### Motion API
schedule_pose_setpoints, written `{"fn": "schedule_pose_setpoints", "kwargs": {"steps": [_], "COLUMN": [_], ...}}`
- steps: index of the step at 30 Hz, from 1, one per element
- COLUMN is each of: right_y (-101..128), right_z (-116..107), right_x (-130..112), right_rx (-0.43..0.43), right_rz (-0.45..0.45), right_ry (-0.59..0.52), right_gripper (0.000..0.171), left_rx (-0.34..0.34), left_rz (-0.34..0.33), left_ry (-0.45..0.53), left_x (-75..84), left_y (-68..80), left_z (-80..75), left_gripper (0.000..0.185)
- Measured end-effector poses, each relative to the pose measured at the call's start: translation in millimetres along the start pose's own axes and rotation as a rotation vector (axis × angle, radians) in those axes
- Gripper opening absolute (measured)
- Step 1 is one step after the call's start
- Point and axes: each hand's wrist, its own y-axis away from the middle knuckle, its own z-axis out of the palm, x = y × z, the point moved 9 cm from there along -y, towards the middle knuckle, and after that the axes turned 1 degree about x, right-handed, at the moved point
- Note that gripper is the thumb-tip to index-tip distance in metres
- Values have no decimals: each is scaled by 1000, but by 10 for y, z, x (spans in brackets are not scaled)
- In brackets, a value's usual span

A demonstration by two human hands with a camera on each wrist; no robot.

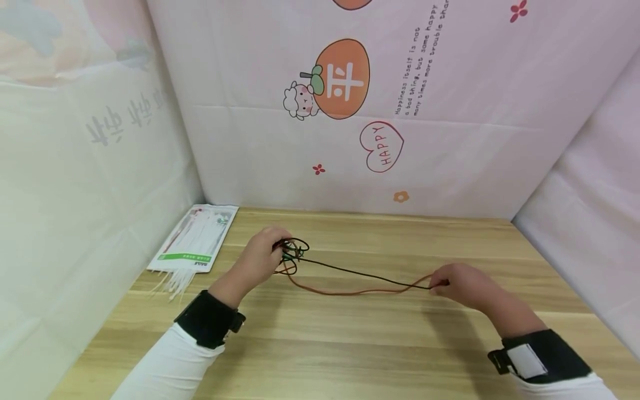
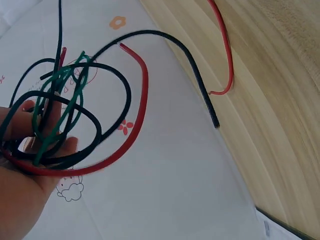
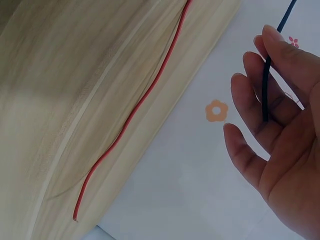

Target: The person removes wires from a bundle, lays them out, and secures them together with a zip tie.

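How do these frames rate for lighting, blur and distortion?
Head view: even, soft light, faint shadows under the arms, wide-angle bending of the table edge. Left wrist view: the wire bundle is slightly soft near the left hand. Right wrist view: the black wire is sharp, the wood curved by the lens.

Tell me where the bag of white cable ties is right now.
In the head view, the bag of white cable ties lies at the table's far left corner, just left of the left hand.

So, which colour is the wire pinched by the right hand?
Black thin wire, clearest in the right wrist view.
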Motion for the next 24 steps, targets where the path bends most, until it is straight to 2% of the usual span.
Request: {"fn": "schedule_pose_setpoints", "kwargs": {"steps": [4, 10, 17, 20, 24], "right_y": [-4, -10, 10, 13, 5], "right_z": [69, 129, 149, 111, -21], "right_x": [-29, -60, -69, -52, -4], "right_rx": [-34, -64, -69, -43, 58], "right_rz": [-9, -40, -44, -50, -53], "right_ry": [-19, -48, -73, -40, 85], "right_gripper": [4, 7, 11, 9, 9], "left_rx": [-9, -64, -52, -54, -68], "left_rz": [20, -32, -26, -28, -8], "left_ry": [-36, -53, -110, -121, -157], "left_x": [26, 0, -27, -75, -123], "left_y": [12, 16, 10, 19, 55], "left_z": [17, 74, 82, 89, 95], "left_gripper": [25, 32, 22, 25, 29]}}
